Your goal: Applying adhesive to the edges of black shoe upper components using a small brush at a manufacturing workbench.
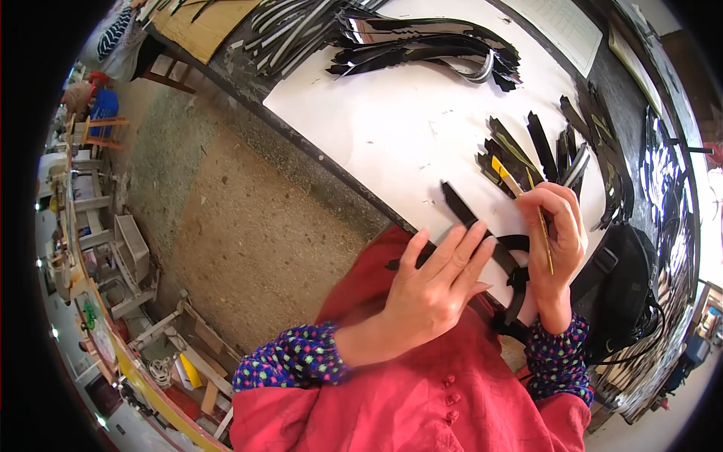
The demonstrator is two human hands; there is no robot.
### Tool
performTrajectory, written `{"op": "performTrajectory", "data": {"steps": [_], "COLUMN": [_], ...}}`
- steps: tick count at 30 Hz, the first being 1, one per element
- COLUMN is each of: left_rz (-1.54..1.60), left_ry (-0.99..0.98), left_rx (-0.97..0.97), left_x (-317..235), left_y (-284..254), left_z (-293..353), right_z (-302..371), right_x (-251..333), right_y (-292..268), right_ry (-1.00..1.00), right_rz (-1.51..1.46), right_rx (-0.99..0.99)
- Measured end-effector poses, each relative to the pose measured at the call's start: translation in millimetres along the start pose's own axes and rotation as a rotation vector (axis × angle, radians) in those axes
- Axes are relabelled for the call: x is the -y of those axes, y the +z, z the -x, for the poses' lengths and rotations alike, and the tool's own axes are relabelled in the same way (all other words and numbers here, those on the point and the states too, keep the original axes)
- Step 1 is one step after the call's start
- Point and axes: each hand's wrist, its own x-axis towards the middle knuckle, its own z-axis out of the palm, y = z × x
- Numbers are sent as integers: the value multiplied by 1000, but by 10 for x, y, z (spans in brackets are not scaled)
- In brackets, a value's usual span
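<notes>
One left hand (434, 292) and one right hand (561, 226) show, with two dotted sleeves (290, 358), three knotted buttons (453, 398), one yellow-tipped tool (499, 167), one thin yellow stick (546, 239), one black bag (623, 290) and one gridded sheet (556, 32); the black strips (457, 202) overlap beyond counting.

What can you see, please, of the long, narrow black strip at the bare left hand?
The long, narrow black strip looks thin, perhaps leather or plastic. It lies slantwise on the flat white work surface, its far end uncovered and pointing away leftward. Fingers of the bare left hand cross its middle; whether they press is unclear. Its near end blends into other black, strip-like pieces.
</notes>
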Motion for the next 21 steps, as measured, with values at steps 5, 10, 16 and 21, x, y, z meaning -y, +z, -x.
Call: {"op": "performTrajectory", "data": {"steps": [5, 10, 16, 21], "left_rz": [45, -63, -140, -183], "left_ry": [-30, -99, -75, -30], "left_rx": [14, -67, -57, -38], "left_x": [1, 200, 390, 463], "left_y": [-59, -180, -176, -155], "left_z": [-146, -83, -158, -159], "right_z": [14, 11, 25, 10], "right_x": [129, 298, 348, 349], "right_y": [-31, 12, 132, 160], "right_ry": [197, 305, 266, 272], "right_rz": [-171, -246, -197, -161], "right_rx": [64, 118, 204, 234]}}
